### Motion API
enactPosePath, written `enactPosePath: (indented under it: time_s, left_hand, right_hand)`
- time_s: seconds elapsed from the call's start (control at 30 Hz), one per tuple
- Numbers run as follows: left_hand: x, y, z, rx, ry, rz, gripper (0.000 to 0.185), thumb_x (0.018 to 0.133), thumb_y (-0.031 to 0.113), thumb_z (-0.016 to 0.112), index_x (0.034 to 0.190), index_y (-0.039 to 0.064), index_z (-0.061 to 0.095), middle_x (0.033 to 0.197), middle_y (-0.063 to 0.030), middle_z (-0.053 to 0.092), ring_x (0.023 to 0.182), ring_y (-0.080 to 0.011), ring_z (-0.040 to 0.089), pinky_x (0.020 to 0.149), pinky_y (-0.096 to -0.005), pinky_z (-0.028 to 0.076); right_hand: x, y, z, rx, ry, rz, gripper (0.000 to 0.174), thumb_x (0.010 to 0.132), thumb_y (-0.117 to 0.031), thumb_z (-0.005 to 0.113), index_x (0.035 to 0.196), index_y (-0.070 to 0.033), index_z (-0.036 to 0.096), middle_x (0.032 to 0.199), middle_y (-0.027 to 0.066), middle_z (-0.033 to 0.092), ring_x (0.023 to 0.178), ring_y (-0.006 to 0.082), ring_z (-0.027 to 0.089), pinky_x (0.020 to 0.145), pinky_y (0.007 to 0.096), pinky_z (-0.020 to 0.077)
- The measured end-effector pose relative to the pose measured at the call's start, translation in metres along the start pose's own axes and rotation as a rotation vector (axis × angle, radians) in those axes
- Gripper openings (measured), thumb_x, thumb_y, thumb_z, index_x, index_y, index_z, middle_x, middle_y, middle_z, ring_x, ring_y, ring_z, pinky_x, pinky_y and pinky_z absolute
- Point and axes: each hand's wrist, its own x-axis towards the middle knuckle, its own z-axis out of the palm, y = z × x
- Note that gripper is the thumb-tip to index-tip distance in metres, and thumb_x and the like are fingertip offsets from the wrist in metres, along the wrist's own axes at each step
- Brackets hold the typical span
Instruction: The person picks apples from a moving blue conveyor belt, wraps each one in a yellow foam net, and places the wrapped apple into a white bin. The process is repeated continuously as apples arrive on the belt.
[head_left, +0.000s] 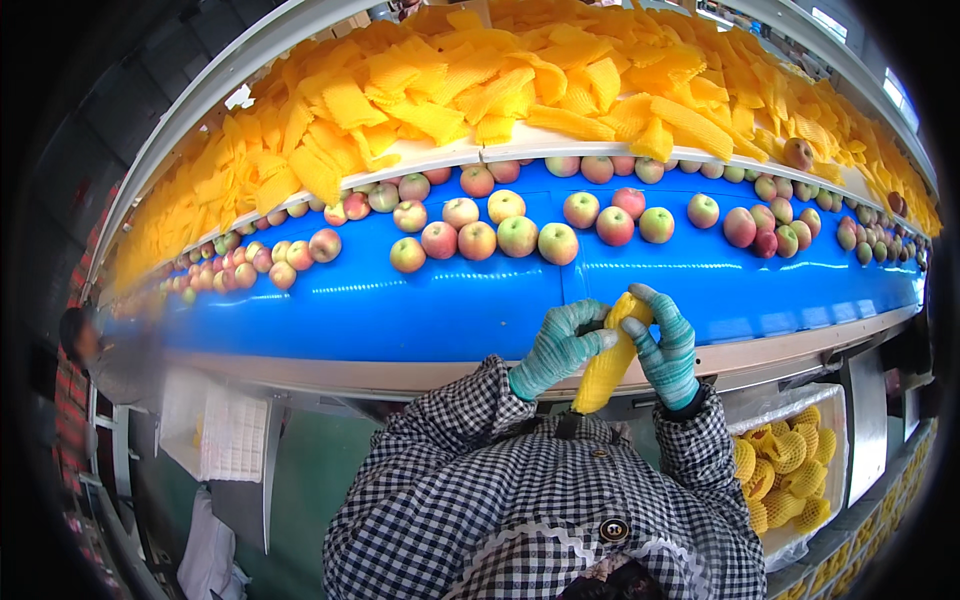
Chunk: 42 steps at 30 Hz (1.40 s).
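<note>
A yellow foam net sleeve (609, 367) hangs between my hands, just over the near edge of the blue conveyor belt (480, 307). My left hand (564, 343), in a teal knit glove, pinches its upper left side with thumb and fingers. On the other side, my right hand (666, 345), gloved alike, grips the sleeve's top end. The sleeve looks flat and narrow, and no apple shows inside it. Beyond my hands, loose red and green apples (517, 236) lie in groups along the belt.
A shelf (420, 152) above the belt's far side bears a heap of yellow foam sleeves (480, 82). To my right stands a lined crate (840, 450) of sleeved apples (787, 465). At the left are a white plastic crate (217, 431) and another person (112, 360).
</note>
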Motion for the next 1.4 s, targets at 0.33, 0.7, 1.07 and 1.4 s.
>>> enactPosePath:
  time_s: [0.33,0.7,1.07,1.4]
  left_hand:
    - [-0.029,-0.03,0.025,-0.074,0.171,0.019,0.054,0.089,0.023,0.066,0.136,0.006,0.044,0.112,-0.0067,0.058,0.099,-0.0148,0.059,0.087,-0.0286,0.05]
    - [-0.036,-0.036,0.027,-0.172,0.277,-0.02,0.036,0.081,0.023,0.075,0.107,0.001,0.062,0.107,-0.0053,0.062,0.095,-0.0135,0.057,0.086,-0.028,0.047]
    - [-0.036,-0.037,0.019,-0.92,0.151,0.021,0.022,0.091,0.027,0.064,0.102,0.009,0.058,0.104,-0.0048,0.064,0.092,-0.0145,0.062,0.081,-0.0303,0.053]
    - [-0.021,-0.035,0.02,-0.745,0.036,-0.078,0.014,0.096,0.02,0.058,0.086,0.01,0.059,0.08,0.0025,0.061,0.072,-0.0061,0.055,0.062,-0.0207,0.048]
  right_hand:
    - [-0.047,0.018,0.038,0.748,0.065,0.507,0.021,0.089,-0.008,0.065,0.108,0.001,0.064,0.097,0.0042,0.066,0.081,0.01,0.059,0.072,0.0233,0.0491]
    - [-0.052,0.017,0.024,0.458,0.114,0.316,0.011,0.089,-0.011,0.064,0.094,-0.002,0.063,0.088,0.0059,0.065,0.083,0.014,0.06,0.076,0.0274,0.0481]
    - [-0.058,0.03,0.02,1.352,-0.515,0.698,0.068,0.078,-0.041,0.074,0.125,0.005,0.055,0.118,0.0138,0.062,0.107,0.0226,0.059,0.094,0.0345,0.0465]
    - [-0.058,0.021,0.043,1.69,-0.59,0.618,0.079,0.071,-0.017,0.079,0.135,0.002,0.037,0.132,0.0133,0.049,0.121,0.0218,0.05,0.101,0.0347,0.0419]
